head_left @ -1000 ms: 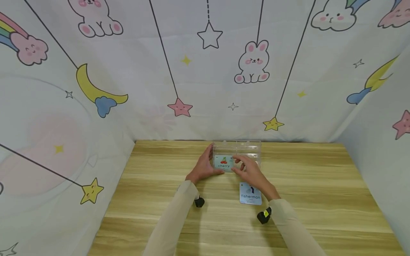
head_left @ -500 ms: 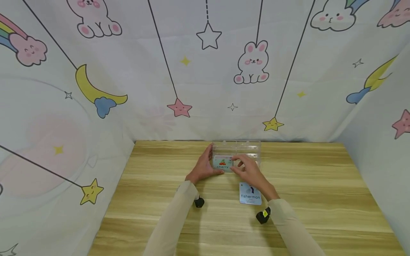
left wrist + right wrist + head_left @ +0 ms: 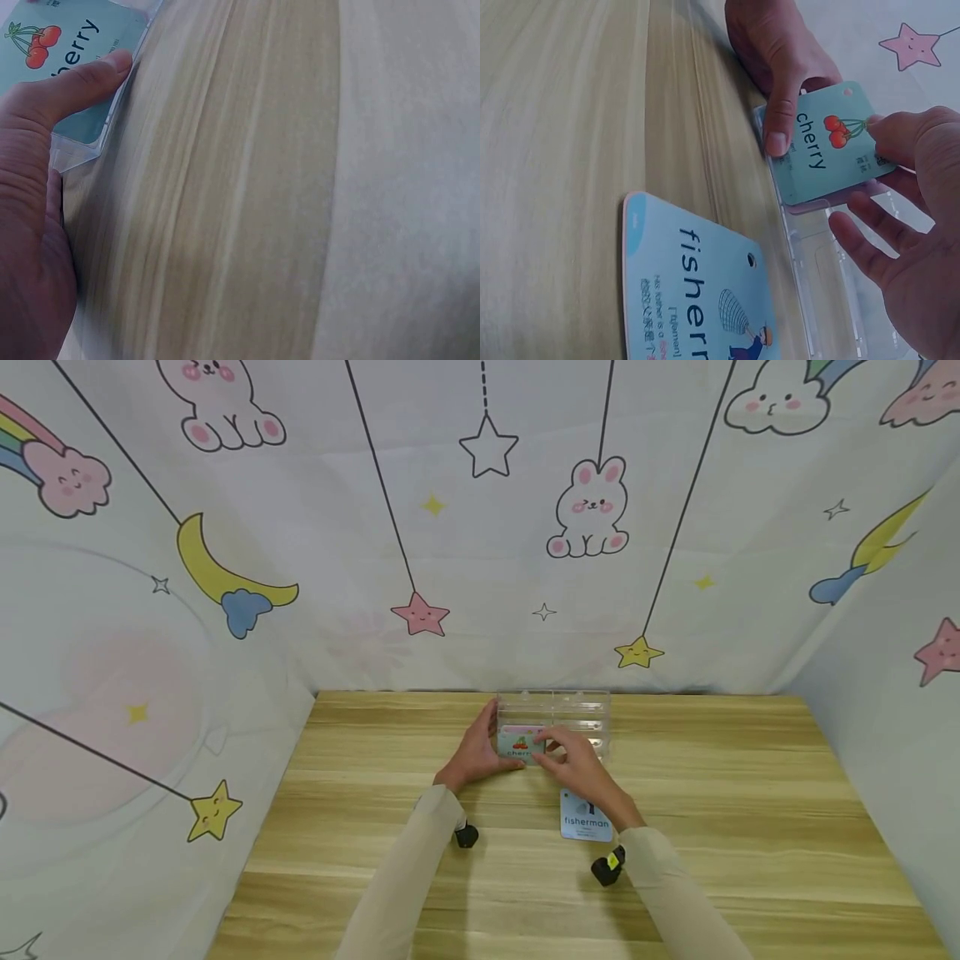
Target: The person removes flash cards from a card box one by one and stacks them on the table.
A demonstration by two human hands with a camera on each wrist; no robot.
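Observation:
A clear plastic box with several compartments (image 3: 581,702) stands at the back of the table. My left hand (image 3: 474,753) grips its left end, thumb along the front edge and over the bottom of the cherry card, fingers at the side. The teal cherry card (image 3: 817,139) leans in the left front compartment, with a pink edge showing behind it. Pinching the card's upper right part is my right hand (image 3: 934,202), its other fingers loosely bent over the box. On the table below my right wrist lies a light blue fisherman card (image 3: 585,817), partly covered by that forearm.
The wood-grain table (image 3: 360,860) meets a white cartoon-printed cloth (image 3: 480,552) right behind the box, with more cloth at both sides. Black wrist cameras hang under both sleeves (image 3: 408,852).
My right hand has shifted slightly left over the cherry card, covering the end of its word. The card has tipped back and a pink edge shows above it. My left hand stays put.

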